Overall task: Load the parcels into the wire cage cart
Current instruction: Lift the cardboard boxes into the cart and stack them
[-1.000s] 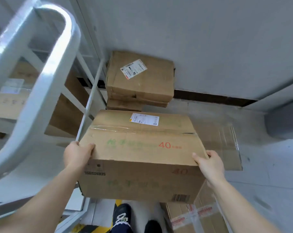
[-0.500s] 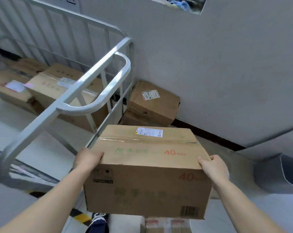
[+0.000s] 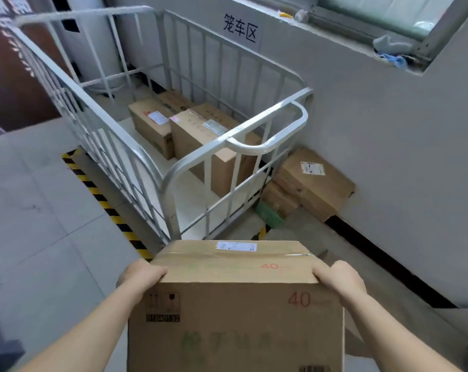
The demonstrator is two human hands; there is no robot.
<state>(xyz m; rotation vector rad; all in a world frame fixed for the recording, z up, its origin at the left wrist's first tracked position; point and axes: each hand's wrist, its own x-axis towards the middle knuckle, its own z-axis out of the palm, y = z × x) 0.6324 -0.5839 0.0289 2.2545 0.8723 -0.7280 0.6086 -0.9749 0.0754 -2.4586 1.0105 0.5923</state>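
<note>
The wire cage cart [image 3: 267,114] fills the upper middle of the view, a grey metal pen of upright bars parked in the corner against the grey wall [image 3: 375,135], with a looped handle on its near right end. Below it, closest to the camera, the parcel [image 3: 235,312] is carried in the air outside the cart, just short of the cart's near end; it is a brown carton with a taped top seam, a red 40 on the top and front, and faint green print. On the cart's floor, toward its right side, lie a long carton [image 3: 200,135] and, touching its left side, a shorter carton [image 3: 151,127], each bearing a label. Outside the cart, between its right end and the wall, 2 stacked boxes [image 3: 313,189] sit on the floor. A black-and-yellow hazard stripe [image 3: 101,197] runs on the floor along the cart's left side. The left hand [image 3: 140,275] grips the parcel's upper left corner and the right hand [image 3: 340,280] its upper right corner, fingers curled over the edges. A white shipping label [image 3: 236,246] lies on the parcel's far top edge.
</note>
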